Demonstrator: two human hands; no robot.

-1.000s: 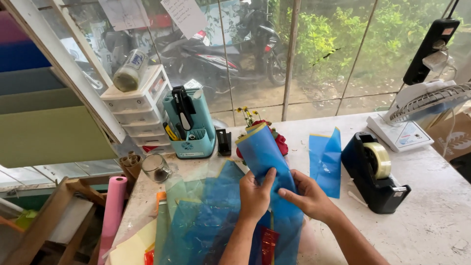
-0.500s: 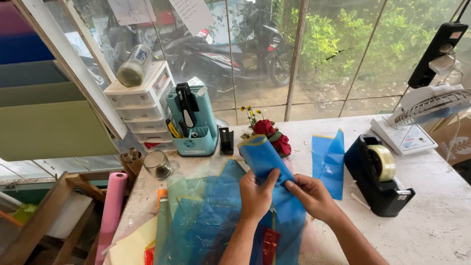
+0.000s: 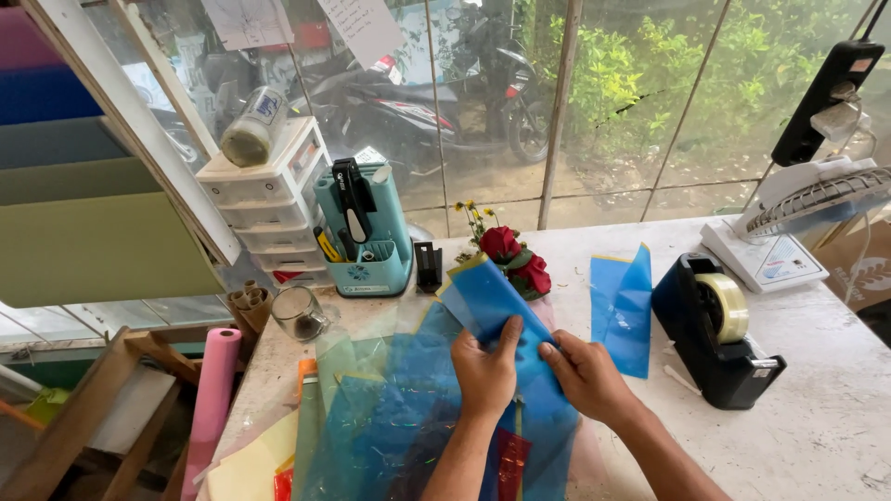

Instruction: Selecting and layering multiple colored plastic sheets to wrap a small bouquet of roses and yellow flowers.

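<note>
My left hand (image 3: 486,372) and my right hand (image 3: 584,376) both grip a sheet of blue cellophane wrap (image 3: 484,299) with a yellow edge, folded around a small bouquet. Red roses (image 3: 516,261) and small yellow flowers (image 3: 473,212) show above the wrap's upper edge. The wrap lies tilted over a pile of more blue and green transparent sheets (image 3: 380,417) on the white table (image 3: 817,417). A separate folded blue sheet (image 3: 622,306) rests to the right of my hands.
A black tape dispenser (image 3: 719,332) stands at right, beside a white fan (image 3: 798,209). A teal desk organiser (image 3: 362,232), white drawer unit (image 3: 264,199), small glass (image 3: 297,314) and pink paper roll (image 3: 212,399) are at left. Glass windows run behind the table.
The blue wrap has been lowered and folded down, so the red roses now show above it. Both hands stay on the wrap, shifted slightly lower.
</note>
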